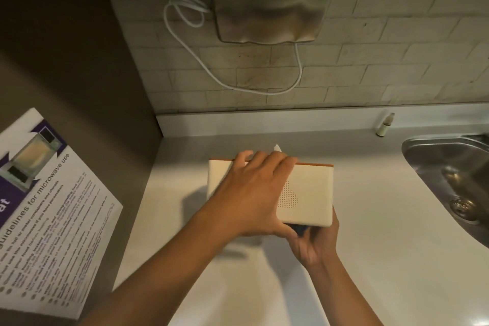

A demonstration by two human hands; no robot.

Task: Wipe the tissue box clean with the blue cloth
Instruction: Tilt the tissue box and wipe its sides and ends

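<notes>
Tissue box (304,193): cream with an orange far edge and a dotted pattern on the face turned upward; it is tilted up over the middle of the bench (370,246), and a white tissue tip is seen behind its far edge.
Left hand (254,193): laid across the box's upper face, fingers curled over the far edge and thumb at the near edge, so the box is gripped.
Right hand (315,241): placed under the near right corner of the box, fingers bent upward round the blue cloth.
Blue cloth (300,229): only a dark scrap is seen, pressed between the right hand and the box's underside.
Sink (436,156): set into the bench at the right.
Small bottle (385,126): stood by the back wall.
Hand dryer (270,0): mounted on the tiled wall above.
Poster (47,214): fixed to the left wall.
</notes>
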